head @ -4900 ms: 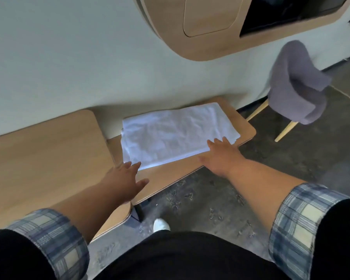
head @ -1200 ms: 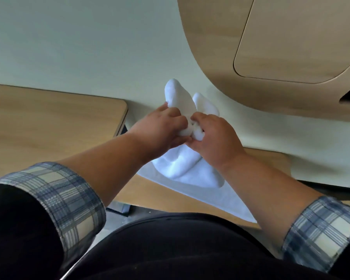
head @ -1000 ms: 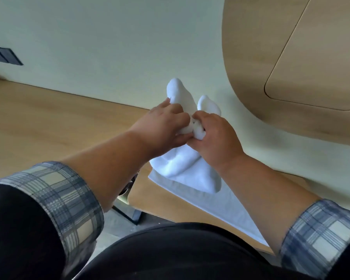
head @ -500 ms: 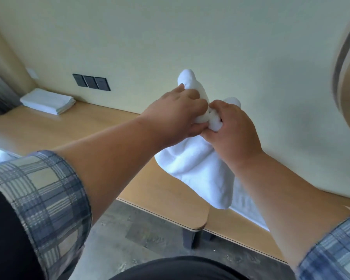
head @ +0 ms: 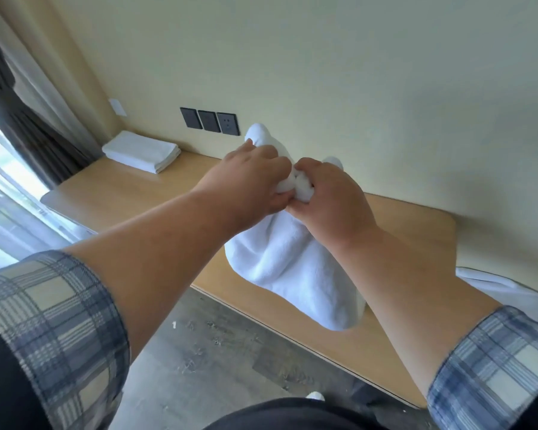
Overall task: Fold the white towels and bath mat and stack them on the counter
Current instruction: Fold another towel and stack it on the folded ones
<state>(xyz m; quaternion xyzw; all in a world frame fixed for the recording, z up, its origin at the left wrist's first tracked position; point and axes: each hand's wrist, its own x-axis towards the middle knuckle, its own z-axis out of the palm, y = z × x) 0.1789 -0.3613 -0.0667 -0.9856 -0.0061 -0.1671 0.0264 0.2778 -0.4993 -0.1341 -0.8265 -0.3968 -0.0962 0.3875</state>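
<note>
White terry towel (head: 295,268) hangs lengthwise above the wooden counter (head: 121,193), its top bunched in the gripping left hand (head: 249,181) and right hand (head: 330,197), with the folded white towel stack (head: 142,152) well leftward, nearer the left hand.

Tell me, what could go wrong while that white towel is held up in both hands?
The left hand and right hand pinch the towel bunched at one spot, so its fold may sag open or crease.
Its loose end hangs near the counter's front edge; a slipped grip could drop it to the floor.
The folded stack lies at the counter's far left end; a careless set-down might knock it askew.
</note>
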